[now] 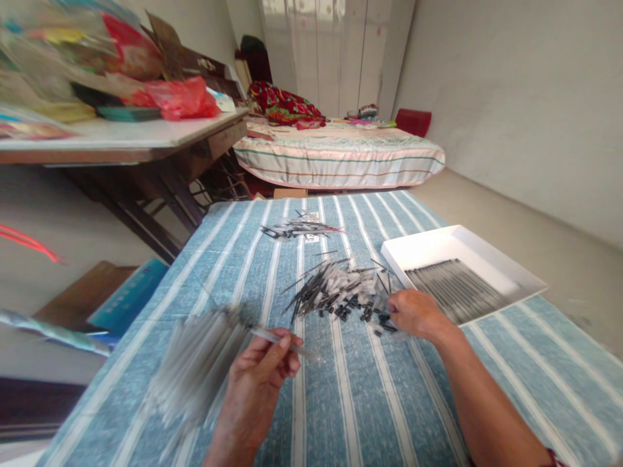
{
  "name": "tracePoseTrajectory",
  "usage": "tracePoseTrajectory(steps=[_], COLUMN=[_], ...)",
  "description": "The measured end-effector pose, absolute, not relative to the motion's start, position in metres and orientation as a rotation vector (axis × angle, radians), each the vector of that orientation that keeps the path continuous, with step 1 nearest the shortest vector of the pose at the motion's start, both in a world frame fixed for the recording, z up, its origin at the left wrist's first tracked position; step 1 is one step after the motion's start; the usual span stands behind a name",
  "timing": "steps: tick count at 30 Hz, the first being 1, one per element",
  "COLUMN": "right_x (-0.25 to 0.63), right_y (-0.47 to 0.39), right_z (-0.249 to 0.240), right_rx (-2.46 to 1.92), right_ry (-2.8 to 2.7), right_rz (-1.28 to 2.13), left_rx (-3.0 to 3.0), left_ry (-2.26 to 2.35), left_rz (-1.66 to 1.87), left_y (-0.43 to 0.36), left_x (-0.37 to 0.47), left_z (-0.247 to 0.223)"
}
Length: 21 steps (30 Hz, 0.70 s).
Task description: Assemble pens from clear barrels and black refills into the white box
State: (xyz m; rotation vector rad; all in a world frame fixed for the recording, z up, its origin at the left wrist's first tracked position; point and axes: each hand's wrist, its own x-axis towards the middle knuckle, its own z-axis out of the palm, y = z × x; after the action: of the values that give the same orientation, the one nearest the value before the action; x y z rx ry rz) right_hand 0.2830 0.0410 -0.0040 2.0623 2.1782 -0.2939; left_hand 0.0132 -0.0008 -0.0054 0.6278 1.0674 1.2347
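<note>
My left hand pinches a translucent pen tube between thumb and fingers, tilted down to the right. Beside it on the left lies a blurred heap of similar translucent tubes. At the right edge of a pile of small black and white parts, my right hand has its fingers closed; whatever they hold is too small or hidden to make out. Behind that hand, a white box contains a row of dark-cored pens.
A smaller pile of thin dark pieces lies farther back on the striped cloth. To the left stands a table with plastic bags. A bed is beyond the work table's far edge.
</note>
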Motion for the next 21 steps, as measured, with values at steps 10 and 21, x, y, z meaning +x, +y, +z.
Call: tracePoseTrajectory(steps=[10, 21], right_x=[0.232, 0.202], right_y=[0.013, 0.001], right_z=[-0.006, -0.009], right_rx=[1.805, 1.754], right_ry=[2.795, 2.749], right_rz=[-1.404, -1.736], left_rx=[0.602, 0.637], left_ry=[0.956, 0.939], left_rz=[1.367, 1.355], left_y=[-0.006, -0.009], left_x=[0.016, 0.018], left_z=[-0.002, -0.004])
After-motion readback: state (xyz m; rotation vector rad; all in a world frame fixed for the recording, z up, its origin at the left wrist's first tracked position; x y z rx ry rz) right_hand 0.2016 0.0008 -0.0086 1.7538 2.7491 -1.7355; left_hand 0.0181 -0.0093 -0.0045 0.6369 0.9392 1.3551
